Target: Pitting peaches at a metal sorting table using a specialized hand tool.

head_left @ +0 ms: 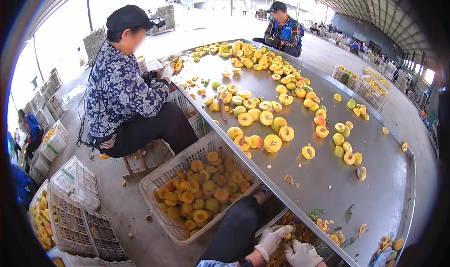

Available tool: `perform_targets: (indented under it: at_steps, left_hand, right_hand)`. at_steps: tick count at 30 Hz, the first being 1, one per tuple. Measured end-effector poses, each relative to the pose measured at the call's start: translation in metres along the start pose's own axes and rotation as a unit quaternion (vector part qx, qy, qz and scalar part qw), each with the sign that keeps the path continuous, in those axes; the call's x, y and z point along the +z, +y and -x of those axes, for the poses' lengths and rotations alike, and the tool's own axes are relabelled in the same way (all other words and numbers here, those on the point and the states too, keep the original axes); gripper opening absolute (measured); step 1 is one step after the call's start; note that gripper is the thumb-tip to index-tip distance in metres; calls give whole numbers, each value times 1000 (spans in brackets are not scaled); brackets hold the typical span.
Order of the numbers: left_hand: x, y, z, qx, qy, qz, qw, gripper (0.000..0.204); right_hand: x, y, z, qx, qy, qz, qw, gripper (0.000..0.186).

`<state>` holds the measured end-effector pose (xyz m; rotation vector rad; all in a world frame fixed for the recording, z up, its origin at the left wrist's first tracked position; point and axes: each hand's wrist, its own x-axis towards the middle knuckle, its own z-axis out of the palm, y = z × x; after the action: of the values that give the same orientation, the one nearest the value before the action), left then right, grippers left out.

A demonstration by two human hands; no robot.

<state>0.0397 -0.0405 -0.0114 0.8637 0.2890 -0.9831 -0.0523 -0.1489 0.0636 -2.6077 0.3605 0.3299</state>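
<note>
At the lower edge, my two hands wear white gloves and are held close together over a container of orange fruit scraps (pixel 300 231). My left hand (pixel 272 241) has its fingers curled on a small yellow-orange peach piece (pixel 288 236). Beside it, my right hand (pixel 302 254) is partly closed; whatever lies in its fingers is hidden. Next to my left knee, a white plastic crate (pixel 161 225) is filled with halved yellow peaches (pixel 201 192). Just past my hands, the metal table (pixel 323 187) carries peach trimmings (pixel 333 237) and green leaves (pixel 315 214).
Many halved peaches (pixel 273 143) spread over the table, with a brown-handled tool (pixel 222 108) among them. A person in a floral top (pixel 126 84) sits at the left side; another (pixel 284 31) sits at the far end. A gloved hand (pixel 384 256) shows lower right. Crates (pixel 77 182) stand left.
</note>
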Motion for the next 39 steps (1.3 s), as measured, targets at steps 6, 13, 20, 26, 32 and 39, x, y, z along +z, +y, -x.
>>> perform_targets:
  at_steps: [6, 13, 20, 26, 32, 39]
  left_hand:
    - [13, 17, 17, 151, -15, -87, 985, 40]
    - [13, 23, 21, 169, -42, -103, 979, 35]
    - [2, 16, 18, 109, 6, -135, 985, 34]
    - [-1, 17, 16, 60, -20, -130, 990, 34]
    - [1, 17, 20, 64, -39, -93, 993, 35]
    - [-6, 4, 6, 146, 43, -185, 971, 37]
  right_hand:
    - [-4, -3, -2, -9, 57, -100, 993, 33]
    - [-7, -9, -4, -7, 39, -113, 993, 29]
    - [0, -7, -5, -40, 30, 7, 999, 24]
    - [-5, -1, -3, -97, 51, 38, 993, 24]
    - [-25, -14, -8, -1, -107, 92, 990, 40]
    - [-18, -14, -15, -14, -74, 48, 996, 44]
